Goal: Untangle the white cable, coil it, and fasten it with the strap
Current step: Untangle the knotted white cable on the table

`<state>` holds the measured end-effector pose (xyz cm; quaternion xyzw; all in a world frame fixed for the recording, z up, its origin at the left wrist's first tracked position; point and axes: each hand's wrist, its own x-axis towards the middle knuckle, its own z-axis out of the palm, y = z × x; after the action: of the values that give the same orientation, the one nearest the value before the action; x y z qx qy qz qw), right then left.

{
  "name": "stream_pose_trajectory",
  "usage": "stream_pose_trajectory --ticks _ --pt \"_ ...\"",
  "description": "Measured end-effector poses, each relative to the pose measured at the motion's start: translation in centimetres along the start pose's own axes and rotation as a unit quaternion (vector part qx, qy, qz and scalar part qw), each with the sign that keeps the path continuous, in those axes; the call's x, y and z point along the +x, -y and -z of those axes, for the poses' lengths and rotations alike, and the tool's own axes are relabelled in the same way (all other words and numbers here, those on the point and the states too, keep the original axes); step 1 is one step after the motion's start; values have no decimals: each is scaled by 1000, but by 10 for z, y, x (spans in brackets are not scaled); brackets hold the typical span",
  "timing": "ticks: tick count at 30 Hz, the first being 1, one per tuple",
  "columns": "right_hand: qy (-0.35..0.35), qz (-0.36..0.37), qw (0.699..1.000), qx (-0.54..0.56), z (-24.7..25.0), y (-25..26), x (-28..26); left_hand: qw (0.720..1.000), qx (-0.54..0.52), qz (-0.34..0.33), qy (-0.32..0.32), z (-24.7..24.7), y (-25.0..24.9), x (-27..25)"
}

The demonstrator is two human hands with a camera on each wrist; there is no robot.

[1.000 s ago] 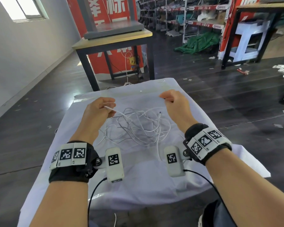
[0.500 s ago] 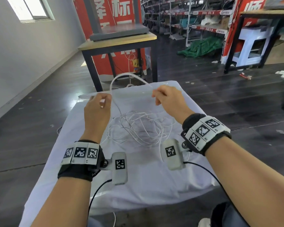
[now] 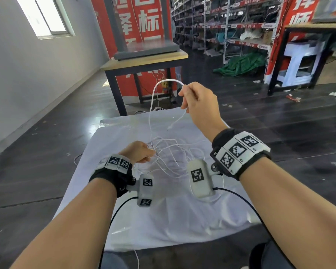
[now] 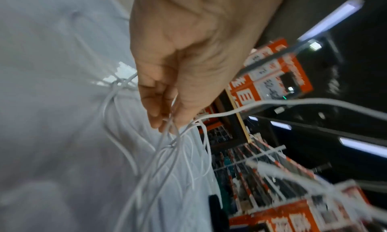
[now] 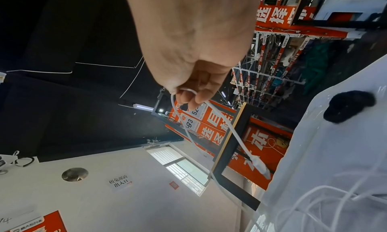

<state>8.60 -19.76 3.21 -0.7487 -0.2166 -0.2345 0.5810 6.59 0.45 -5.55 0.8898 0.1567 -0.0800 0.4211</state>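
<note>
The thin white cable (image 3: 164,150) lies as a loose snarl of overlapping loops at the centre of the head view, on the white cloth-covered table (image 3: 163,220), with one strand rising in an arch to the upper centre of the frame. There the right hand (image 3: 199,101) pinches it between thumb and curled fingers, the short tail and its plug (image 5: 260,167) dangling below. The left hand (image 3: 139,152), just left of the snarl, has its fingertips (image 4: 156,119) closed on several strands at once. To free the end well, I judge the right hand should draw slowly upward while the left eases its pinch to one strand — pulling against a bunch risks tightening a knot. Where the loops actually cross is hard to make out, and the left-wrist view is blurred. The dark round object (image 5: 348,105) on the cloth may be the strap — I cannot tell.
</note>
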Motion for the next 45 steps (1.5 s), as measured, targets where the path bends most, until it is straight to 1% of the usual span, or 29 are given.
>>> stream_pose_trajectory --ticks 1,3,5,7,10,14,17,19,22,24,27,29,32,34,36,38,41,43,45 --pt "2 -3 1000 -6 2 -1 -1 999 -46 4 4 0 2 2" --pt "4 -13 1000 -20 5 -6 -4 990 -143 -5 -10 2 2 -2" --pt "13 -32 999 -38 9 -10 -5 971 -235 -33 -33 9 -7 -10" --pt "33 -51 997 -54 9 -11 -6 952 -298 -58 -44 18 -17 -18" --pt "55 -48 994 -85 7 -6 -8 948 -291 -116 -53 31 -29 -24" --pt "65 -46 991 -109 7 2 -6 931 -306 -178 -95 41 -47 -29" --pt "67 -51 990 -116 12 8 -6 931 -264 -224 -113 47 -64 -36" --pt "72 -58 988 -124 15 10 -6 927 -248 -255 -119 51 -75 -40" --pt "88 -76 980 -159 18 14 -9 916 -260 -279 -124 58 -91 -50" --pt "93 -96 979 -157 18 15 -11 921 -253 -274 -113 61 -96 -55" --pt "117 -133 974 -141 20 18 -15 944 -203 -243 -94 58 -93 -59" --pt "168 -147 963 -149 24 22 -17 959 -155 -221 -84 54 -87 -62" --pt "257 -139 932 -214 27 27 -19 976 -57 -189 -87 52 -79 -66" --pt "290 -149 916 -235 27 26 -20 977 9 -183 -109 51 -76 -70" --pt "318 -149 909 -226 25 23 -22 975 30 -183 -121 50 -75 -71" --pt "322 -132 912 -216 22 19 -23 977 -18 -178 -117 49 -74 -70" --pt "298 -125 926 -195 19 14 -23 972 -131 -147 -126 51 -72 -67" --pt "260 -120 940 -184 18 11 -22 970 -158 -132 -130 53 -70 -65" --pt "214 -117 955 -169 18 11 -20 972 -152 -134 -121 52 -69 -64"
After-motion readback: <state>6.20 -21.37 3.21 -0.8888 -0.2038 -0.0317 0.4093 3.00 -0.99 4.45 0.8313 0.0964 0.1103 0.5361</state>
